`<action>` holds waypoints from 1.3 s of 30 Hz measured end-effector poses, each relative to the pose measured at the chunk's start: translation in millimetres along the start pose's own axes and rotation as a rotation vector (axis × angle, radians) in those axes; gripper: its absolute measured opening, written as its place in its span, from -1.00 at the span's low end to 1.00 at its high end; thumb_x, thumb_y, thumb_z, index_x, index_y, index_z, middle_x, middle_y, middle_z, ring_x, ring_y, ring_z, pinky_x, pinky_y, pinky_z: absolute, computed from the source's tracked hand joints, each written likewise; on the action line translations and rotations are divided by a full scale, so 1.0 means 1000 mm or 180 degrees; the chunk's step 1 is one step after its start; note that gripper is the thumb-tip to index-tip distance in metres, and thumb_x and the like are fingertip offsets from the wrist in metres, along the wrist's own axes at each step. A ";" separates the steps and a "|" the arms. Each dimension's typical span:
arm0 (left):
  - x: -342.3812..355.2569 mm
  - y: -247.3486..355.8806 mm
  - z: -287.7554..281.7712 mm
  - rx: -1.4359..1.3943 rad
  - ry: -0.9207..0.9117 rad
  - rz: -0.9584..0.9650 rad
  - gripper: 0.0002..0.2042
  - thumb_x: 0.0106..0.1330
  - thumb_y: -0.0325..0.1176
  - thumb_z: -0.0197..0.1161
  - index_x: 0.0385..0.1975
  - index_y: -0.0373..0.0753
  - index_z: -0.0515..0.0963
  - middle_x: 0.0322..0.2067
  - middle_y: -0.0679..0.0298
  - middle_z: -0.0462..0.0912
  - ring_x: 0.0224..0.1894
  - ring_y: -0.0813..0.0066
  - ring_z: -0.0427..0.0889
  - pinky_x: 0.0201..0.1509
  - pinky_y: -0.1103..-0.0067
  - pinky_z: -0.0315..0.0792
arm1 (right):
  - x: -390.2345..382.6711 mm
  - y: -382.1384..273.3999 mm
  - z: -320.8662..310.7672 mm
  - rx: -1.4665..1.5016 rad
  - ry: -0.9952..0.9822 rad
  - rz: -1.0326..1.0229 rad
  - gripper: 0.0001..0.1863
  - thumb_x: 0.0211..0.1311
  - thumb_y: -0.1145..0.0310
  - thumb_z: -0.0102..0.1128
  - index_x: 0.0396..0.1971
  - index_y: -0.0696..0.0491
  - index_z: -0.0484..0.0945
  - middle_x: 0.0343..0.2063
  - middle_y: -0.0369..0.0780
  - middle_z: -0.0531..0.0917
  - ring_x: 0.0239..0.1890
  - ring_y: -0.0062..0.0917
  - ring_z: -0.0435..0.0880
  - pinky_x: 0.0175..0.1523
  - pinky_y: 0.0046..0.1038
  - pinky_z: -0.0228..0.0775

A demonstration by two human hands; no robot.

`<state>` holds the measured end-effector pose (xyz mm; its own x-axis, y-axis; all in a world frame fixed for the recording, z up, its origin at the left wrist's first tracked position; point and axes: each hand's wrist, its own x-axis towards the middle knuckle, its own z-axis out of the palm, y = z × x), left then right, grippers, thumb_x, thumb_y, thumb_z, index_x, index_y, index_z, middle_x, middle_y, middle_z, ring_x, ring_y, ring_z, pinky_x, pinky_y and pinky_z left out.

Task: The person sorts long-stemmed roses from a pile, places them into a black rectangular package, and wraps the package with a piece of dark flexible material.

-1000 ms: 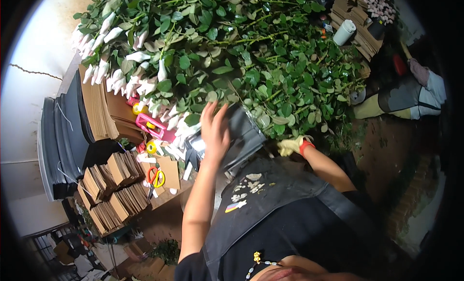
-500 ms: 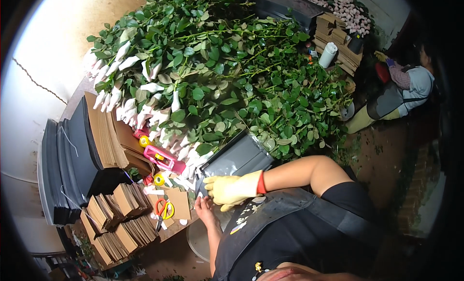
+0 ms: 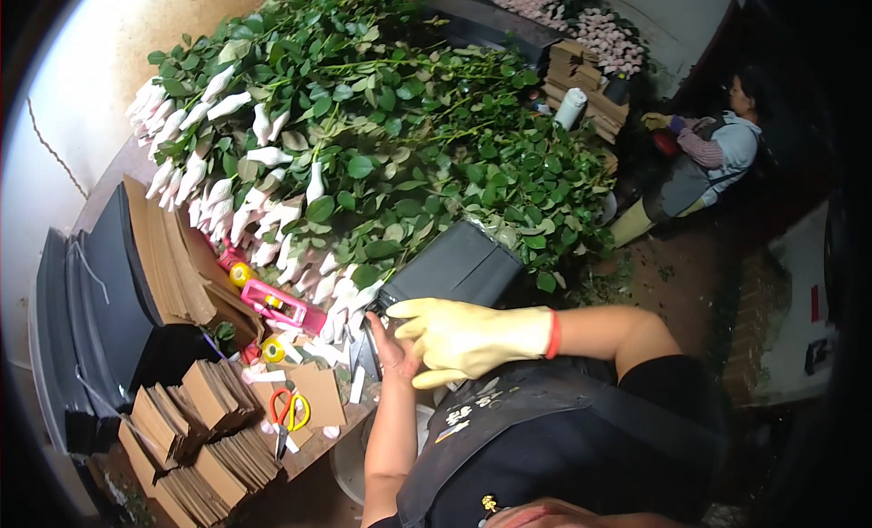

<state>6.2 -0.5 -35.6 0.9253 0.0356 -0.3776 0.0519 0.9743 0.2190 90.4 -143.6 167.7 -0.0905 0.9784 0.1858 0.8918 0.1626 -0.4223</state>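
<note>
My left hand [image 3: 392,351] is bare, with fingers stretched up beside a dark grey strip [image 3: 361,353] at the table edge. Close to its right, my right hand [image 3: 472,340] wears a cream rubber glove with an orange-red cuff. Its fingers are spread toward the left hand, and nothing shows in its grip. Just beyond the glove lies a dark grey creased panel [image 3: 459,266]; whether the glove touches its near edge is unclear. A large heap of leafy rose stems [image 3: 400,155], blooms in white sleeves [image 3: 218,201], covers the table behind.
On the left are cardboard sheets [image 3: 186,255], black panels [image 3: 100,310] and small card stacks [image 3: 204,437]. Scissors [image 3: 289,412], a pink tape dispenser [image 3: 283,307] and yellow tape rolls [image 3: 273,349] lie nearby. A co-worker [image 3: 718,155] stands at the far right beyond a white bottle [image 3: 570,108].
The view has shifted, moving the scene left. The grey panel now shows a plain face where shiny film showed before. My left hand has risen, and the gloved fingers have spread apart.
</note>
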 end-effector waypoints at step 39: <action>-0.152 -0.491 0.282 0.2265 -0.2895 -0.2263 -0.18 0.52 0.39 -0.14 0.48 -0.21 0.22 0.42 0.14 0.37 0.41 0.19 0.41 0.46 0.22 0.33 | -0.558 -0.377 0.078 0.4244 0.6743 0.1785 -0.52 0.62 0.12 -0.20 0.28 0.03 0.51 0.23 -0.17 0.61 0.21 -0.45 0.58 0.36 -0.29 0.46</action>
<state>-53.5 -546.7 168.3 0.5216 -0.8511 0.0596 0.5436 0.3854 0.7456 -230.1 -740.6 154.2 0.9479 -0.2174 -0.2330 0.0371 0.8015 -0.5969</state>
